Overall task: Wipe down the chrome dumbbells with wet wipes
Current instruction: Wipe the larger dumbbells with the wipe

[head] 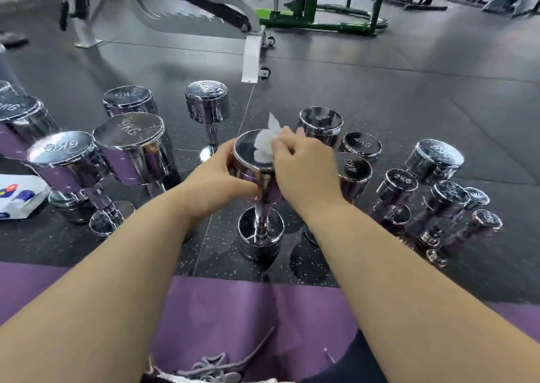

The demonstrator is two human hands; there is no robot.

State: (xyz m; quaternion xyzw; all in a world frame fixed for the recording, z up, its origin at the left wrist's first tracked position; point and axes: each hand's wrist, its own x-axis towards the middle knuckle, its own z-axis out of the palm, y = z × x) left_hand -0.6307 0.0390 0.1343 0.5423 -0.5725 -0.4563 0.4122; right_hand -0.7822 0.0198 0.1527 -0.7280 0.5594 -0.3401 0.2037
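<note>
Lying at the far left edge of the dark floor [380,105], a white wipe packet [20,197] sits just beside upright chrome dumbbells, two of them marked 6KG [62,160] and 9KG [130,146]. Centre frame, one chrome dumbbell [257,184] stands on end in front of a purple mat [228,309]. The left hand [217,178] curls around the side of its top head, steadying it. The right hand [304,163] pinches a crumpled white wet wipe [264,141] against the flat top face. Further right stand smaller dumbbells, including one marked 4KG [353,173] and one marked 2KG [397,184].
</note>
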